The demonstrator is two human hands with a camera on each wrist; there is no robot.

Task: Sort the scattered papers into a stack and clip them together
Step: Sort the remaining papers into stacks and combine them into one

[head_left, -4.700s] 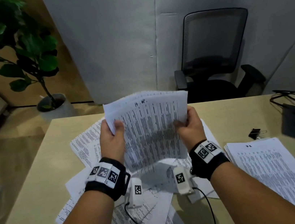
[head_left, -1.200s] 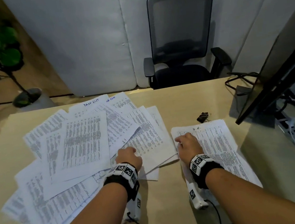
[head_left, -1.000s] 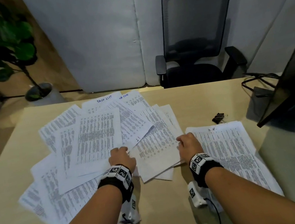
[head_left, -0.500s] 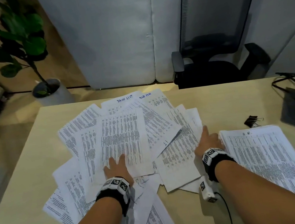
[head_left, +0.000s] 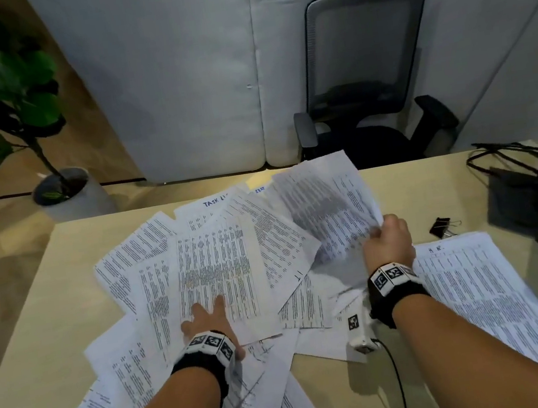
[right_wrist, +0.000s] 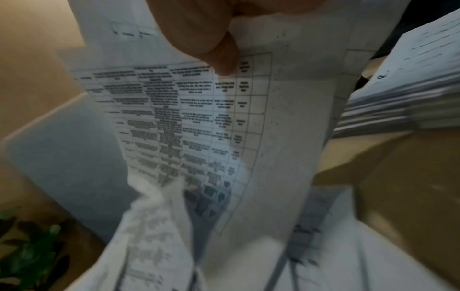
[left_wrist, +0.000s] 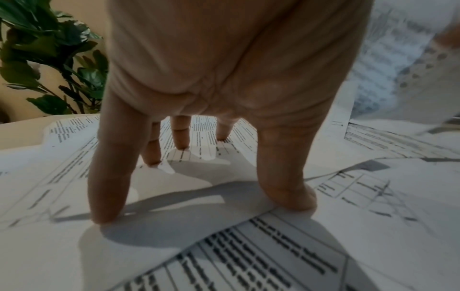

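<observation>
Printed sheets lie scattered (head_left: 175, 286) over the left and middle of the wooden desk (head_left: 36, 326). My left hand (head_left: 208, 319) presses down on them with spread, straight fingers (left_wrist: 107, 196). My right hand (head_left: 387, 242) pinches a few sheets (head_left: 326, 206) by a corner and holds them lifted above the pile; in the right wrist view the thumb (right_wrist: 219, 53) lies on this paper (right_wrist: 248, 137). A neat stack of papers (head_left: 488, 301) lies at the right. A black binder clip (head_left: 442, 226) sits just beyond that stack.
An office chair (head_left: 368, 86) stands behind the desk. A potted plant (head_left: 12, 112) stands on the floor at the left. Black cables and a dark device (head_left: 528, 188) occupy the desk's right edge.
My right hand, flat on the papers half a second ago, has taken hold of a few sheets and raised them. The left hand stays pressed on the pile.
</observation>
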